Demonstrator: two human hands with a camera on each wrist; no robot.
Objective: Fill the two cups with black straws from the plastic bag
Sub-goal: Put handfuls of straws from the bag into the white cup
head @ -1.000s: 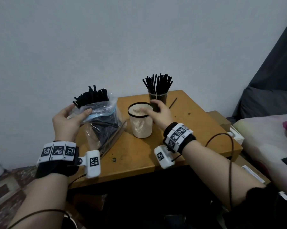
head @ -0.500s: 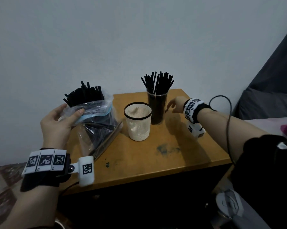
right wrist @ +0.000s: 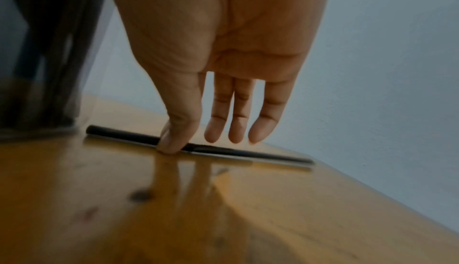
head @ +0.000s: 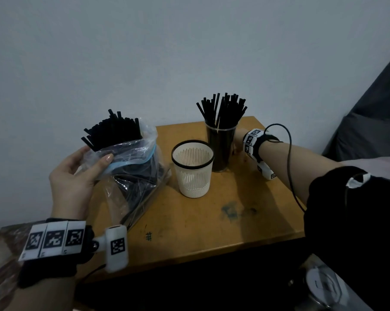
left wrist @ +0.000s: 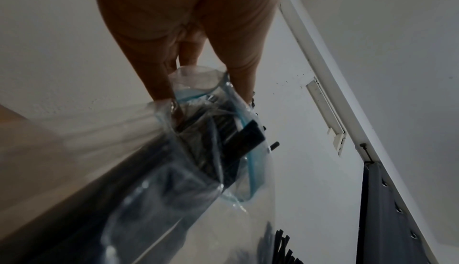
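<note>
Left hand [head: 74, 176] holds the plastic bag [head: 131, 167] by its mouth at the left edge of the worktop [head: 212, 225], thumb in front, fingers behind the film. A bundle of black straws [head: 113, 131] sticks up out of the opening, leaning back and to the left

Right hand [right wrist: 223, 62] is down on the worktop behind and right of the clear cup [head: 221, 147]. Fingers hang straight and relaxed; no closed grip. The thumb tip presses on a loose straw [right wrist: 198, 147] that lies flat on the wood. From the head view this straw is hidden behind the cup and wrist

Key relation: the loose straw lies directly under the right fingertips, long axis crosswise to the fingers, one end close by the clear cup's base, the other reaching toward the worktop's far edge. Right hand is by far the nearer; left is occupied

Judgement: fingers need to curl in against the thumb to pinch it; a flat, thin straw may roll away

Clear cup already stands packed with straws. White slotted cup [head: 193, 168] just in front-left of it looks empty. The clear cup crowds the thumb side of the reach
</note>
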